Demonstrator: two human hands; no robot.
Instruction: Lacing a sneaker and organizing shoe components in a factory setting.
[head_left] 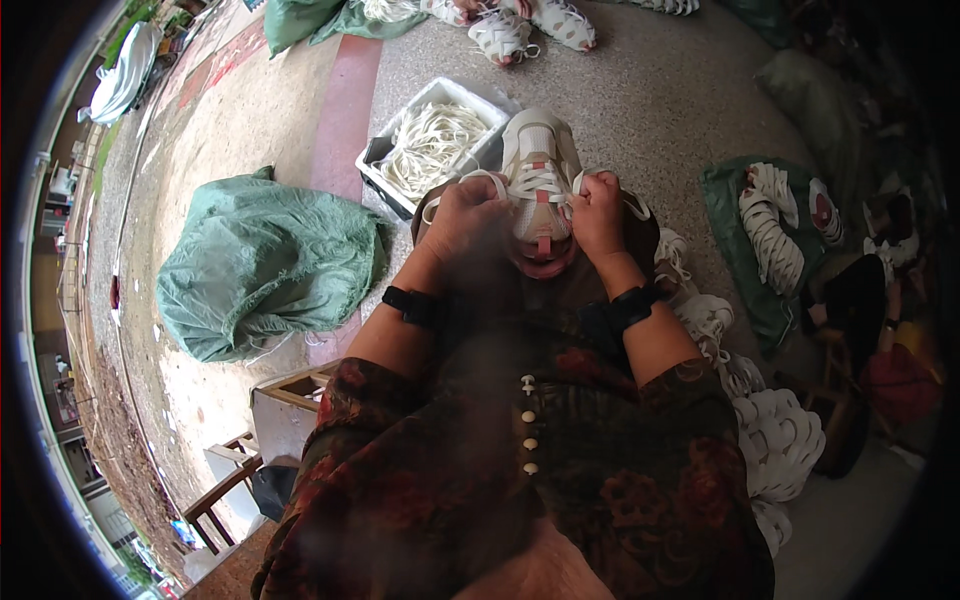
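Note:
A beige and white sneaker (540, 140) with pink-red accents rests on my lap, its toe pointing away from me. White shoelaces (538, 182) criss-cross over its tongue. On the shoe's left side my left hand (468, 215) is closed around one lace end, which loops out past the fingers. My right hand (598, 213) pinches the other lace end at the right side of the opening. Both laces run out sideways from the upper eyelets into my fingers. The shoe's heel is toward my body, with a reddish lining showing.
A white foam box (487, 92) of loose white laces stands beyond my left hand. A green woven sack (265, 265) lies to the left. White shoes (780, 440) are heaped along my right side; more sit on a green sack (735, 215) farther right. Another person's shoes (505, 38) are ahead.

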